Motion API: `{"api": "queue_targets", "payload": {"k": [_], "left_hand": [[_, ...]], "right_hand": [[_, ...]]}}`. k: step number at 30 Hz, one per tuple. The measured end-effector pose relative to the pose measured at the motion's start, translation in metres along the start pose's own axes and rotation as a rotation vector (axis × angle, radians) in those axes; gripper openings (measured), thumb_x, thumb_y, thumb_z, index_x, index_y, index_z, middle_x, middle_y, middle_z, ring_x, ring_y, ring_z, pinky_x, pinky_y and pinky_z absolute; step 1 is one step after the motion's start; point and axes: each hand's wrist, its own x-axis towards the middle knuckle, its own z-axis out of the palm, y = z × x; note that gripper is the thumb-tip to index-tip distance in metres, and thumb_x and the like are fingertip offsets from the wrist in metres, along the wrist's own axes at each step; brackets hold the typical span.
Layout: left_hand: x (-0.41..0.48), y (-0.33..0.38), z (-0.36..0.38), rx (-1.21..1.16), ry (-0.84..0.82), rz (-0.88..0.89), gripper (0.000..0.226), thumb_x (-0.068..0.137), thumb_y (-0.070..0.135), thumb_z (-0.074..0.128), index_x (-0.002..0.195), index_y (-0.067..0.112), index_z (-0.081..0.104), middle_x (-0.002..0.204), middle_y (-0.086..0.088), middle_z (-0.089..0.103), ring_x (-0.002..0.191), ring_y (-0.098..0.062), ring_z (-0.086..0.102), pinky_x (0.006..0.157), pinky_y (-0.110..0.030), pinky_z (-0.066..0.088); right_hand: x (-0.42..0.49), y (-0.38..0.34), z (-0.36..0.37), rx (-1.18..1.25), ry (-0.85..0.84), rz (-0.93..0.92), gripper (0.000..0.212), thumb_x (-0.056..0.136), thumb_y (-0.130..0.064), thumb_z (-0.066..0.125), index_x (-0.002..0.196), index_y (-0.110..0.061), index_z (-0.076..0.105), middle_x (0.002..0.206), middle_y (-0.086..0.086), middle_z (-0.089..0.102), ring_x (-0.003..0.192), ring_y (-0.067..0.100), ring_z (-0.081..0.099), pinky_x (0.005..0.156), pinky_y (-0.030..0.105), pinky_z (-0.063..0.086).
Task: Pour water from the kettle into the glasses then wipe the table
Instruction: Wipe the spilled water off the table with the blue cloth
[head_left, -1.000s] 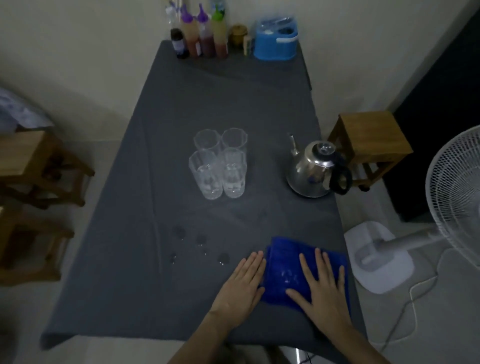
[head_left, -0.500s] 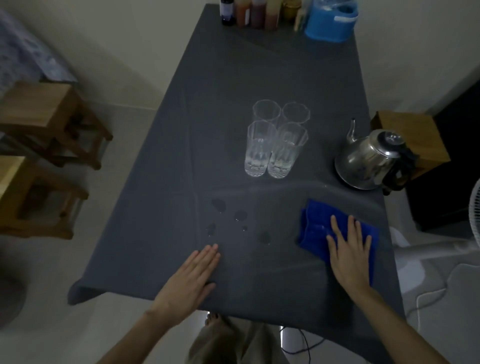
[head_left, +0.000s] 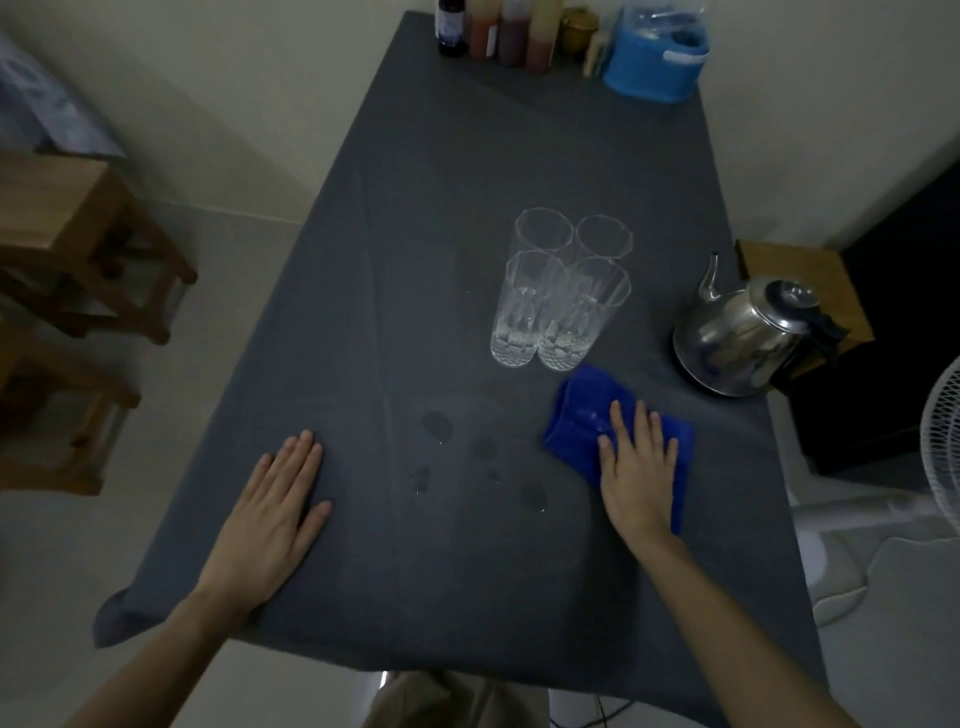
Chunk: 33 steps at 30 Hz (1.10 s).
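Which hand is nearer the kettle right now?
Right. The right hand lies flat on the blue cloth, just short of the kettle; the left hand rests far across the table.

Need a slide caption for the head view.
Right hand presses blue cloth beside water spots; left hand flat.

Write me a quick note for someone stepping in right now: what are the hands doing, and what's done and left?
Left hand: flat and open on the grey tablecloth, holding nothing.
Right hand: pressed flat on the blue cloth, no closed grip.
Four glasses stand clustered mid-table; the near two appear to hold water.
Kettle sits upright at the table's right edge.
Done: pouring looks finished.
Left: wet spots lie between the hands, left of the cloth; wipe them.
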Motion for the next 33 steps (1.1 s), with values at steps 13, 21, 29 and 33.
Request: {"api": "queue_targets", "payload": {"k": [13, 21, 29, 33], "left_hand": [[-0.007, -0.025, -0.008, -0.01, -0.029, 0.044, 0.059, 0.1, 0.046, 0.022, 0.15, 0.015, 0.025, 0.159, -0.004, 0.021, 0.147, -0.016, 0.014, 0.121, -0.035, 0.003], [-0.007, -0.027, -0.004, -0.051, -0.006, 0.041, 0.059, 0.098, 0.044, 0.025, 0.15, 0.017, 0.026, 0.158, -0.003, 0.023, 0.147, -0.015, 0.016, 0.121, -0.036, 0.005], [-0.008, -0.028, -0.002, -0.067, 0.019, 0.052, 0.06, 0.096, 0.045, 0.027, 0.149, 0.016, 0.03, 0.157, -0.005, 0.027, 0.145, -0.016, 0.018, 0.12, -0.038, 0.006], [-0.007, -0.029, -0.004, -0.069, 0.009, 0.051, 0.06, 0.098, 0.047, 0.021, 0.149, 0.017, 0.028, 0.158, -0.003, 0.025, 0.147, -0.015, 0.015, 0.12, -0.038, 0.006]], "right_hand": [[-0.093, 0.05, 0.001, -0.102, -0.126, -0.237, 0.061, 0.097, -0.055, 0.002, 0.149, -0.029, 0.025, 0.158, -0.001, 0.017, 0.145, 0.018, 0.016, 0.118, 0.036, 0.006], [-0.061, 0.088, -0.012, 0.014, -0.143, -0.066, 0.073, 0.087, -0.066, 0.004, 0.15, -0.032, 0.019, 0.158, -0.013, -0.001, 0.147, 0.009, -0.003, 0.121, 0.042, 0.0], [-0.053, -0.013, 0.005, -0.011, -0.226, -0.511, 0.054, 0.098, -0.059, 0.021, 0.15, -0.045, 0.011, 0.162, -0.003, 0.003, 0.149, 0.02, 0.002, 0.119, 0.043, -0.002], [-0.058, -0.102, 0.021, -0.069, -0.236, -0.617, 0.064, 0.095, -0.064, 0.026, 0.152, -0.037, 0.015, 0.162, 0.006, 0.003, 0.149, 0.024, -0.003, 0.115, 0.057, 0.004]]}}
